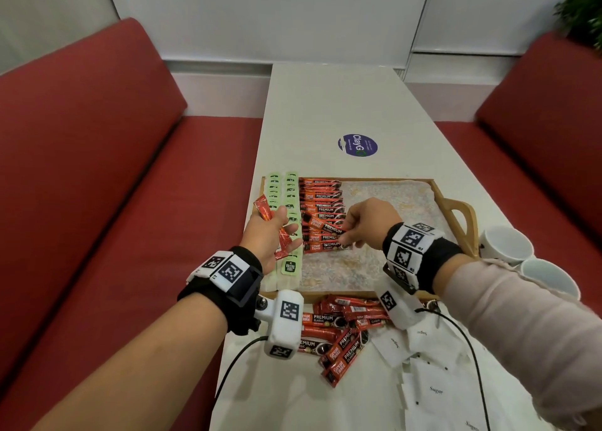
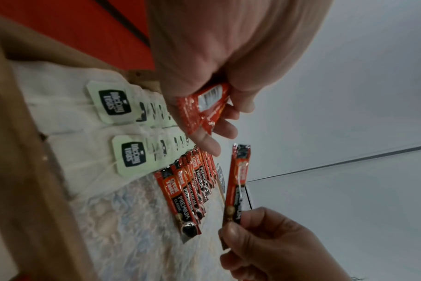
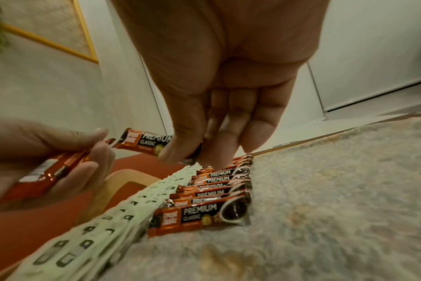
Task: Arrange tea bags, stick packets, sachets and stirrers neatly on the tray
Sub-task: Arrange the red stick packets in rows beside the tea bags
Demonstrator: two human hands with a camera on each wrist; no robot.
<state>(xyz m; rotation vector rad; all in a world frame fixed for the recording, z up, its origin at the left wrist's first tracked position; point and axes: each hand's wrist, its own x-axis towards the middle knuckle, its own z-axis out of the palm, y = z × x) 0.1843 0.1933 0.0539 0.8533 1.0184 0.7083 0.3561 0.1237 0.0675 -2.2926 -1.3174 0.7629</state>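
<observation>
Head view, tray: a wooden tray (image 1: 456,209) with a pale patterned liner sits on the white table (image 1: 325,105), between two red benches (image 1: 81,170).
Head view, tea bags: two overlapping rows with green tags (image 1: 291,202) run along the tray's left side.
Head view, stick row: red and black stick packets (image 1: 321,199) lie side by side just right of the tea bags.
Head view, left hand (image 1: 270,235): palm up over the tea bags, fingers curled loosely round a few red spare sticks (image 1: 270,222).
Head view, right hand (image 1: 368,222): fingers pinch one end of a held stick packet (image 1: 325,227), just above the row.
Head view, loose items: a heap of loose sticks (image 1: 338,329) lies on the table at the tray's near edge, white sugar sachets (image 1: 433,385) to its right, and two white cups (image 1: 508,245) past the tray's right handle.

Left wrist view: the left hand (image 2: 204,66) grips the spare sticks (image 2: 204,106); the right hand (image 2: 272,247) pinches the held stick packet (image 2: 238,182), which is tilted up and clear of the stick packets (image 2: 187,190) beside the tea bags (image 2: 123,133).

Right wrist view: thumb and fingers (image 3: 180,136) of the right hand (image 3: 216,85) pinch the held stick packet (image 3: 144,142) above the stick packets (image 3: 216,194); the left hand (image 3: 48,161) holds the spare sticks (image 3: 48,175).
</observation>
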